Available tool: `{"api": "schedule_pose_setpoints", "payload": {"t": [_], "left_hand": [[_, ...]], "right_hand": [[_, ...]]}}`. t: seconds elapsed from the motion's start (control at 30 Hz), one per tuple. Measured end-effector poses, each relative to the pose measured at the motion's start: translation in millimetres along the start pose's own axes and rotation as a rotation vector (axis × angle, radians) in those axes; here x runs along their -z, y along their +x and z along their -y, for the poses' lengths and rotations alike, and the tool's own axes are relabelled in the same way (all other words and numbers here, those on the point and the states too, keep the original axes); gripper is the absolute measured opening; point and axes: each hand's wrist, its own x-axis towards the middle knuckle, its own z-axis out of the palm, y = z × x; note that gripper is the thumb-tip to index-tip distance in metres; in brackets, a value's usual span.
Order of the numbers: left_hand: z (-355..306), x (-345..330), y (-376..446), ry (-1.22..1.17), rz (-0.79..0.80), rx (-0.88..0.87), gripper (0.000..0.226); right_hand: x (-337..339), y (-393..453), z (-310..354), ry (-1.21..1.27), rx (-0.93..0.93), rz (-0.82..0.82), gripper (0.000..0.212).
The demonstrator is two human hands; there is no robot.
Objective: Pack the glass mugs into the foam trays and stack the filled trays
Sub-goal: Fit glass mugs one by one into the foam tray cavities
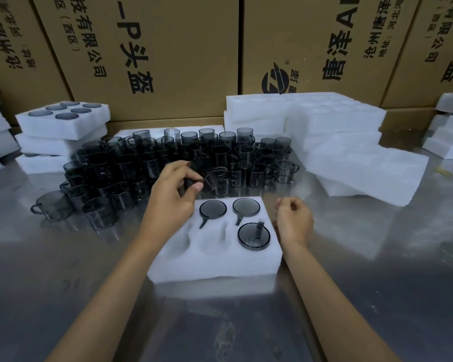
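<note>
The cardboard cartons behind carry large black Chinese print (the characters 头盔 and 有限公司 can be read). The left hand pinches a smoky glass mug in its grip, tilted with its long axis leaning right, above the foam tray on the steel tabletop. The right hand hangs at the tray's right edge, fingers loosely curled and holding nothing, beside three mugs seated in pockets.

My two arms are bare all the way up, with no sleeves showing. My left hand and my right hand have no gloves on. I wear no rings, no watch and no bands. My thumbnail is short and plain.
</note>
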Motion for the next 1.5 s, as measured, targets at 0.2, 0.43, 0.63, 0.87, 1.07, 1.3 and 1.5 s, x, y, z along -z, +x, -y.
{"api": "schedule_pose_setpoints", "payload": {"t": [0.2,0.43,0.63,0.87,1.07,1.3,1.5], "left_hand": [[-19,0,-32,-0.037,-0.132,-0.083,0.011],[-29,-4,-41,-0.018,-0.118,-0.184,0.073],[-32,-5,-43,0.039,-0.081,-0.226,0.075],[-46,6,-42,0.019,0.126,-0.165,0.060],[-46,26,-37,0.027,0.348,-0.034,0.068],[-35,40,-33,0.088,0.535,0.060,0.062],[-28,42,-31,0.075,0.575,0.100,0.062]], "right_hand": [[12,-6,11,0.145,0.074,0.034,0.025],[21,-49,49,0.308,0.406,0.322,0.009],[15,-75,54,0.219,0.514,0.536,0.014],[20,-71,58,0.229,0.552,0.503,0.005],[21,-68,56,0.171,0.549,0.567,0.012],[20,-63,46,-0.110,0.663,0.619,0.011],[19,-60,44,-0.242,0.717,0.596,0.022]]}}
